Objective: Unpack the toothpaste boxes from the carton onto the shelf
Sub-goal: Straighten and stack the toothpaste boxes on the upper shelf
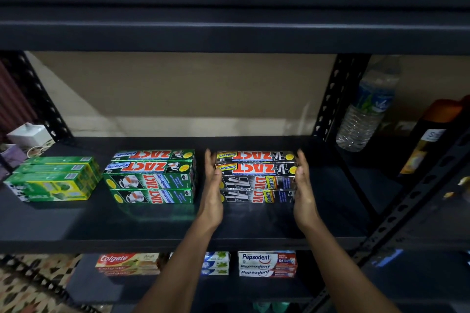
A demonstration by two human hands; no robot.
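Both forearms reach in, left hand (213, 185) and right hand (303, 185) flat, fingers pressed together against the ends of the black stack (256, 176) on the shelf (152, 226), where an uneven squeeze could skew or topple its top boxes.
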